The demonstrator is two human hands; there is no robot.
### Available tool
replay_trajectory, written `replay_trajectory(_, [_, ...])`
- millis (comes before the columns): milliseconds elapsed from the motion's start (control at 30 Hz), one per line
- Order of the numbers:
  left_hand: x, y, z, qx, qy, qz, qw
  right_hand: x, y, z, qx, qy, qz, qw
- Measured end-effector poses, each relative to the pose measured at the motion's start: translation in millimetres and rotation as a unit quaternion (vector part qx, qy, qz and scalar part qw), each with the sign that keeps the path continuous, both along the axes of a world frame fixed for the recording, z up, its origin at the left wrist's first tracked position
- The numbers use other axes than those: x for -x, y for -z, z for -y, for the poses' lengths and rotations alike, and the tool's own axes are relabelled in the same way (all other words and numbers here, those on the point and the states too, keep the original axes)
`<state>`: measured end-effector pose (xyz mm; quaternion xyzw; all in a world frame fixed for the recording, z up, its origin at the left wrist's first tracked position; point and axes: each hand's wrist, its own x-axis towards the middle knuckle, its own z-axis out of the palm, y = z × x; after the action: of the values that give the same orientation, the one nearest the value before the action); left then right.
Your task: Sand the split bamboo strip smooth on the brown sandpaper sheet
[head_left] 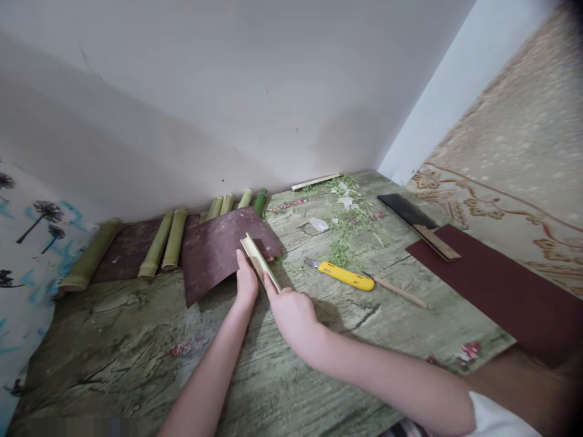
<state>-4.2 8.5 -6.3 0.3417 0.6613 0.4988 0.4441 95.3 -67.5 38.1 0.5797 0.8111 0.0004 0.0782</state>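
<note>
Strip is located mid-table, between both hands, which are held close together. Grooved bamboo strip [262,264] is gripped in the right hand [296,318], index finger laid along it. Brown sheet [214,252] is clasped by the left hand [246,280], thumb beside the strip; whether the strip is pinched too can't be told, fingers mostly hidden.

Bamboo tubes [174,240] are laid along the far edge of the table [122,352], one at the far left corner, partly on a second sheet [125,243]; insides can't be seen. A thin slat [316,182] is set at the far edge by the wall [273,91]. Green shavings [344,243] and white scraps [347,202] are spread toward the far right corner.

Right edge is crossed by a wooden-handled tool [437,241], handle over a third sheet [501,285]. Most elbow room is found between left forearm and left edge; rightward, the way is crossed by a yellow cutter [346,276] and a thin stick [403,292].
</note>
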Motion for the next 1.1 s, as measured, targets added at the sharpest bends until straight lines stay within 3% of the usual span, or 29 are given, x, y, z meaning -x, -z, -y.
replay_trajectory(167, [-1.4,-2.1,0.7,0.022,-0.047,-0.025,0.998,4.1,8.2,5.9,-0.038,0.006,0.001,0.999])
replay_trajectory(433, [-1.3,-8.3,2.3,0.048,0.001,-0.064,0.997,11.7,2.6,-17.8,-0.018,0.015,-0.006,1.000])
replay_trajectory(667, [3.1,-0.5,0.2,0.055,0.017,-0.114,0.992,22.1,-1.9,-44.5,-0.040,0.015,-0.030,0.999])
replay_trajectory(800, [3.7,0.9,0.5,0.032,0.016,-0.103,0.994,22.9,2.6,-34.7,-0.061,0.024,-0.010,0.998])
replay_trajectory(1100, [1.2,-6.2,1.6,0.023,-0.021,-0.054,0.998,5.2,6.9,18.2,-0.056,0.002,0.039,0.998])
